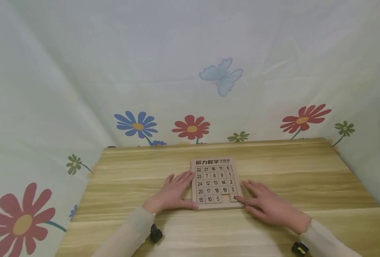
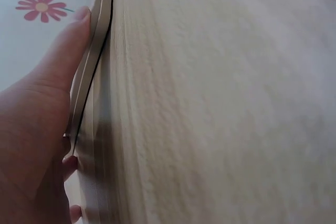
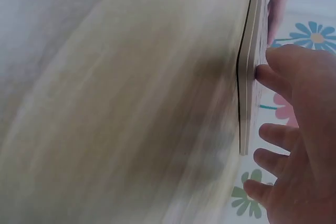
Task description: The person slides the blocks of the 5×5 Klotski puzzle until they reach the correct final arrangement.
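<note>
A wooden number sliding puzzle [image 1: 215, 183] lies flat on the table, its numbered tiles in rows under a printed heading. In its bottom row a gap separates the 5 tile [image 1: 218, 199] from the 4 tile [image 1: 233, 197]. My left hand [image 1: 174, 192] rests along the puzzle's left edge, fingers at the side and thumb at the near left corner. The left wrist view shows that thumb [image 2: 65, 51] against the frame's edge. With the index fingertip, my right hand [image 1: 268, 205] touches the 4 tile; its other fingers are spread beside the right edge.
The wood-grain table [image 1: 138, 164] extends around the puzzle on all sides. Behind it hangs a pale cloth backdrop [image 1: 164, 71] printed with flowers and a blue butterfly. A dark wrist device [image 1: 156, 233] sits on the left sleeve, another [image 1: 300, 249] on the right.
</note>
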Tool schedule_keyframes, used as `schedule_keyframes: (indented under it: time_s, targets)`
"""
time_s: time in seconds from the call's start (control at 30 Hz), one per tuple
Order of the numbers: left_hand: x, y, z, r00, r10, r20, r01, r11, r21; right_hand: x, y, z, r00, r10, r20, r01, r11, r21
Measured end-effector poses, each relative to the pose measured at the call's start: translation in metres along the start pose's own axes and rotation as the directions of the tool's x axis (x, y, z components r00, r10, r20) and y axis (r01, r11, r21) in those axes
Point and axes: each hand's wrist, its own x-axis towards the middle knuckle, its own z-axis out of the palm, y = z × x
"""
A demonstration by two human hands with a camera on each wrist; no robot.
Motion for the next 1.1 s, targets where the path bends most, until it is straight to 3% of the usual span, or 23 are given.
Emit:
schedule_keyframes:
  time_s: [0.2, 0.43, 0.83, 1.1]
  targets:
    - [0.0, 0.0, 0.001, 1.0, -0.001, -0.008, 0.001, 1.0, 0.001, 0.008, -0.004, 0.006, 0.999, -0.039, -0.024, 0.038, 0.999, -0.021]
    - [-0.001, 0.002, -0.001, 1.0, 0.007, -0.006, -0.007, 1.0, -0.009, 0.032, -0.02, 0.021, 0.997, -0.075, 0.028, 0.075, 0.997, -0.009]
    - [-0.001, 0.0, -0.003, 1.0, 0.0, -0.008, 0.0, 1.0, -0.014, 0.011, -0.007, 0.006, 1.0, -0.024, -0.002, 0.024, 1.0, -0.012]
    - [0.0, -0.001, 0.001, 0.999, 0.027, -0.04, -0.028, 0.999, -0.042, 0.034, -0.021, 0.011, 0.997, -0.068, 0.048, 0.068, 0.998, -0.014]
